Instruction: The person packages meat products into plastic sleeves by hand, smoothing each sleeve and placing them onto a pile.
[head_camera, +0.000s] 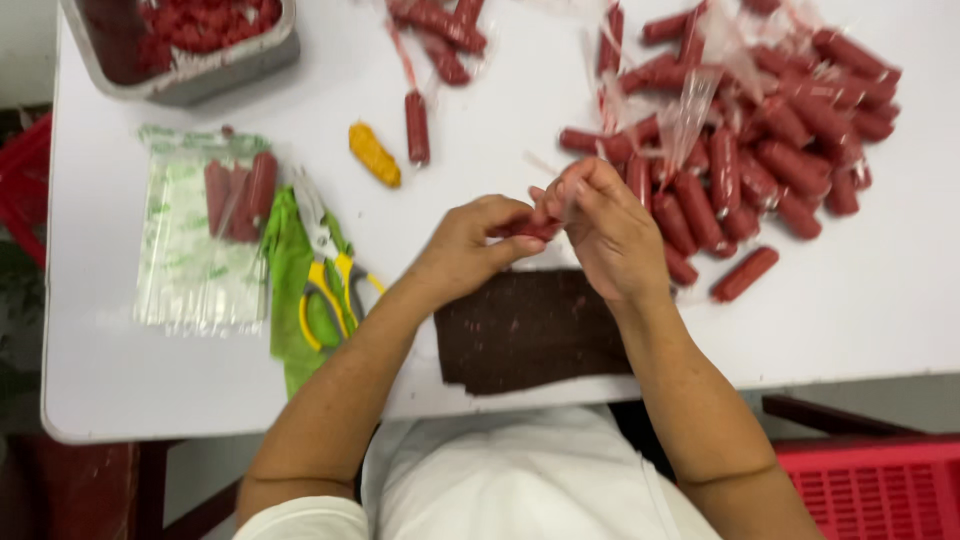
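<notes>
Holding one short dark-red sausage-like roll (530, 229) between them, left hand (468, 250) and right hand (605, 228) meet over the white table (480, 150); each grip is closed on an end of it. Beneath: dark brown flat sheet (525, 330). Right: heap of red wrapped rolls (770, 150). Left: yellow-handled scissors (325, 265) on green cloth (285, 270), clear bag stack (190, 250), grey metal tray (225, 65).

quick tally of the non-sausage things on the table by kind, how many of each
metal tray: 1
stack of clear bags: 1
scissors: 1
green cloth: 1
yellow roll: 1
dark brown sheet: 1
total: 6
</notes>
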